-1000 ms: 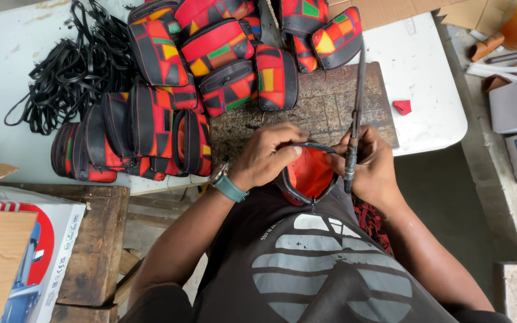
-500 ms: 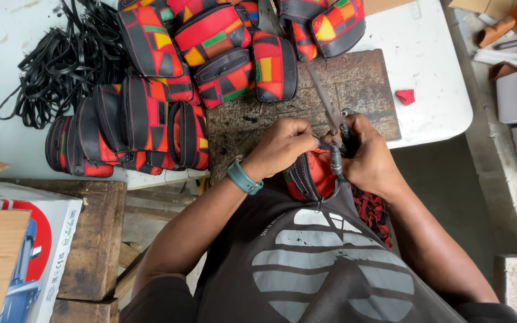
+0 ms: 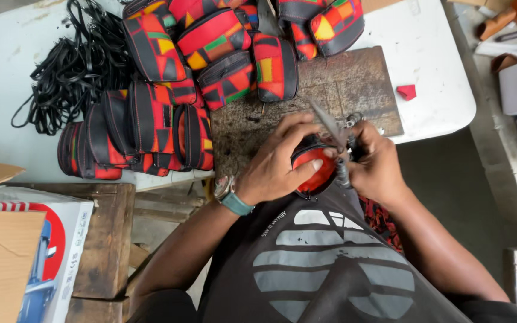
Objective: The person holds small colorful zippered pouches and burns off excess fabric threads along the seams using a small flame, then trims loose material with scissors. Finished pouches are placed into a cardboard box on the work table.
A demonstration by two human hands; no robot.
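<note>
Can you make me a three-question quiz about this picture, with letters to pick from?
1. Where does the tangle of black straps lie?
A. on the white table, left of the pile of bags
B. on the floor
C. inside the cardboard box

2. What colour is the small scrap lying by itself on the table?
A. blue
B. red
C. green

3. What is the left hand doing?
A. resting flat on the table
B. gripping the red and black pouch
C. lifting the straps

Answers: 1 A, the straps sit on the tabletop beside the bags. 2 B, the scrap is plainly red. 3 B, its fingers wrap the pouch, while the right hand holds a thin tool at it.
</note>
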